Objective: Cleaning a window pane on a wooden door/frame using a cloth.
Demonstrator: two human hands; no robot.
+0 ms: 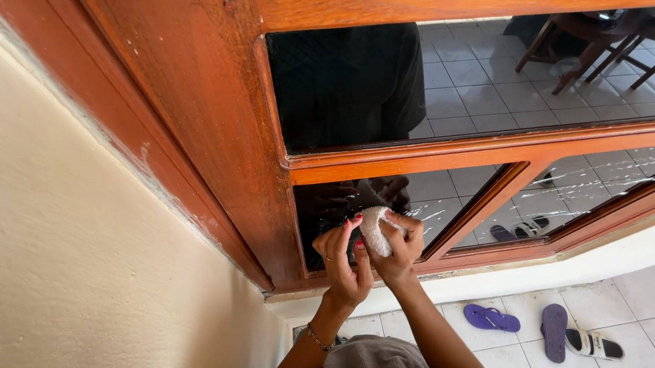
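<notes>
Clenched tight, the right hand (pixel 400 248) has a white cloth (pixel 375 228) balled up in its fingers and pressed against the lower glass pane (pixel 435 196) of the window. Left hand (pixel 343 259) comes up right beside it, fingers curled loosely, fingertips touching the near edge of the cloth and the glass, not really gripping anything that I can see. So the cloth sits between both hands, low on the pane, just above the bottom rail of the wooden frame (pixel 193 103).

This looks like the wiping stage: the pane to the right (pixel 577 184) shows white streaks and smears, so the glass is by no means done. By my reading, the next stroke wants firm, even pressure and a sweep across toward those streaks, keeping the cloth flat, not bunched.

Down below on the tiled floor (pixel 645 302), 2 purple sandals (pixel 492 318) lie near a white slipper (pixel 594 344), well apart from the hands.
</notes>
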